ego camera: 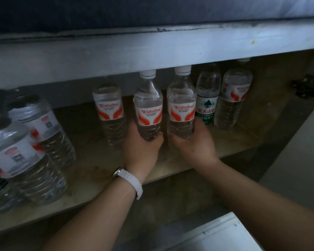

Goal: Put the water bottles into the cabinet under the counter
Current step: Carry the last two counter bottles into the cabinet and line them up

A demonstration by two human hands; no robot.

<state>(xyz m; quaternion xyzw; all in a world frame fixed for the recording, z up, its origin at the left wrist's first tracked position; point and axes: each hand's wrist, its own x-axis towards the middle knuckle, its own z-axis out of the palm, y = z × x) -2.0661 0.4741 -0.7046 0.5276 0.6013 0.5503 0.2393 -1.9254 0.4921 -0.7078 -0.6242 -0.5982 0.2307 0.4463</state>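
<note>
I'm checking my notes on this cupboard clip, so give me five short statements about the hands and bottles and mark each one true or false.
1. The left hand and the right hand each grip a bottle. True.
2. The white watch is on the right wrist. False: it is on the left wrist.
3. The green-label bottle stands on the cabinet shelf, right of the right hand's bottle. True.
4. The left hand's bottle has a blue cap. False: its cap is white.
5. The big jugs stand at the shelf's right end. False: they are at its left end.
</note>
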